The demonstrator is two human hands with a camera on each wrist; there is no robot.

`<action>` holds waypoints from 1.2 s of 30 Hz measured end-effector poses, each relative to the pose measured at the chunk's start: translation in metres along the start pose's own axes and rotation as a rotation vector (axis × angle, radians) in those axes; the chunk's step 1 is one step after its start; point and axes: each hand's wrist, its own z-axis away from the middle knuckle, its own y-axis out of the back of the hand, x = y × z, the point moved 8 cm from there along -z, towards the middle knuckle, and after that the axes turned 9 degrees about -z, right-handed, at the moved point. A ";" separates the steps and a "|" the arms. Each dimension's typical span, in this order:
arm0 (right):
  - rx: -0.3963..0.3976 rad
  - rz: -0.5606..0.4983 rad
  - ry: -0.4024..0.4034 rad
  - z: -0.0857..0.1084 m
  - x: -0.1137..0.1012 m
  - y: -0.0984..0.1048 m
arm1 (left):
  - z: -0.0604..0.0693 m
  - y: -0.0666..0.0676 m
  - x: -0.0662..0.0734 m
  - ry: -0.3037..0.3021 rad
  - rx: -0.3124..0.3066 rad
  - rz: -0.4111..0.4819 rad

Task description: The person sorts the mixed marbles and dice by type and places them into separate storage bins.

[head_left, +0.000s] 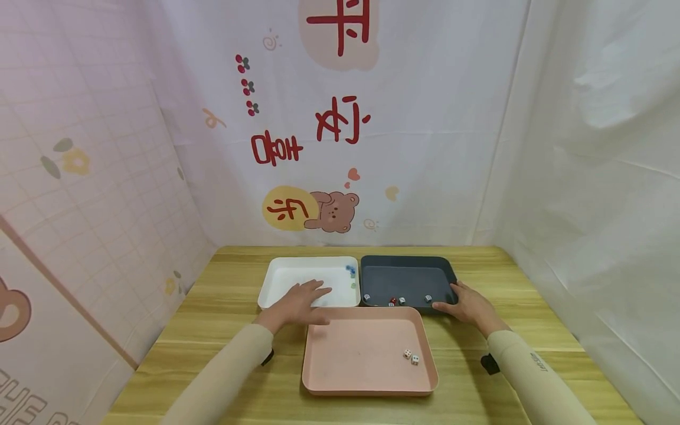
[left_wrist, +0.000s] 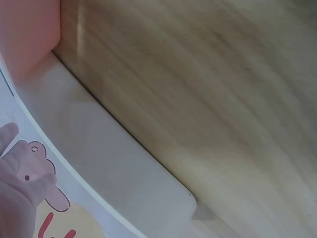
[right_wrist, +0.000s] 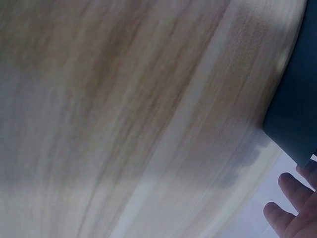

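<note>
My left hand is over the front of the white tray, its fingers spread and nothing held. The left wrist view shows the fingers beyond the white tray's wall. Beside the right front corner of the dark tray is my right hand, fingers extended, thumb toward its front wall. In the right wrist view, a fingertip lies close to that tray's corner; contact is unclear. Blue and green dice lie in the white tray. White dice and a red die lie in the dark one.
A pink tray stands in front of the other two, with two white dice at its right. All three trays are close together on a wood-grain table. Printed cloth hangs behind and at both sides.
</note>
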 end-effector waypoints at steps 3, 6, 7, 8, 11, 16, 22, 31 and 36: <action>0.000 -0.005 0.003 0.000 0.000 -0.001 | 0.007 -0.003 0.000 -0.017 0.000 -0.031; 0.003 -0.006 0.006 0.000 0.001 -0.002 | 0.016 -0.004 -0.001 -0.026 -0.003 -0.041; 0.004 -0.004 0.008 0.000 0.001 -0.002 | 0.020 -0.005 -0.002 -0.026 -0.002 -0.044; 0.006 -0.002 0.009 0.000 0.002 -0.002 | 0.023 -0.005 -0.002 -0.027 -0.001 -0.043; 0.010 0.000 0.010 0.000 0.001 -0.002 | 0.032 -0.005 -0.004 -0.029 0.013 -0.030; 0.006 -0.005 0.005 0.001 0.001 -0.001 | 0.046 -0.005 -0.005 -0.052 0.044 -0.036; 0.006 -0.003 0.004 0.001 0.000 -0.001 | 0.058 -0.006 -0.008 -0.075 0.094 -0.048; 0.015 -0.005 0.010 0.001 0.000 0.000 | 0.069 -0.011 -0.008 -0.089 0.112 -0.032; 0.016 -0.007 0.010 0.002 -0.001 0.000 | 0.073 -0.014 -0.005 -0.091 0.111 -0.075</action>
